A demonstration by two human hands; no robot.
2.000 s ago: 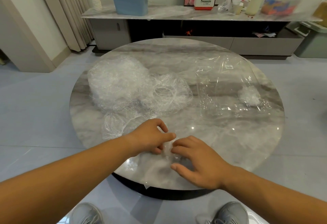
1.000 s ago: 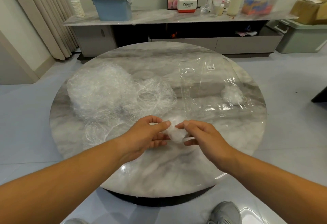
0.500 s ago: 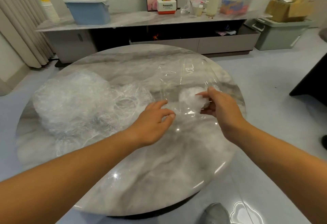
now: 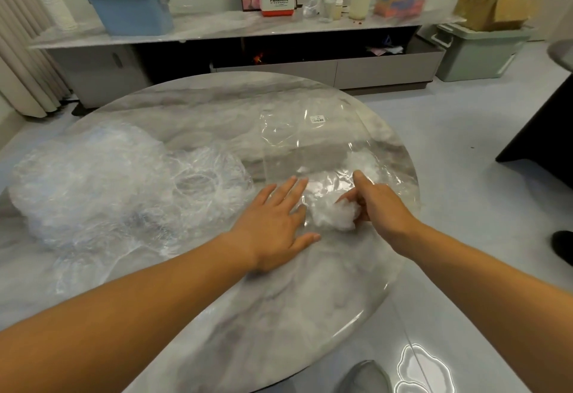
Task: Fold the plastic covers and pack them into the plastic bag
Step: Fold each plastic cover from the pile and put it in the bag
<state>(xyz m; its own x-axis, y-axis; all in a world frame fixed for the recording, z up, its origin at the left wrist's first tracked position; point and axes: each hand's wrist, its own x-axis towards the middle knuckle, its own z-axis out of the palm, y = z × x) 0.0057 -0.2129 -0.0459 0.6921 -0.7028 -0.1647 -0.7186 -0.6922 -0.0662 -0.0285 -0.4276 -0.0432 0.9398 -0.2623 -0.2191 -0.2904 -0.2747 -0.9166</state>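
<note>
While a loose heap of plastic covers [image 4: 93, 188] fills the left of the round desk [image 4: 217, 315], we lay our left hand [image 4: 273, 222] flat at the centre, fingers spread and holding nothing, its fingertips on the near edge of the clear plastic bag [image 4: 313, 144]. Just right of it, our right hand [image 4: 378, 206] pinches a folded cover [image 4: 335, 212] at the bag's mouth. Another folded wad [image 4: 362, 161] shows through the bag at centre right.
</note>
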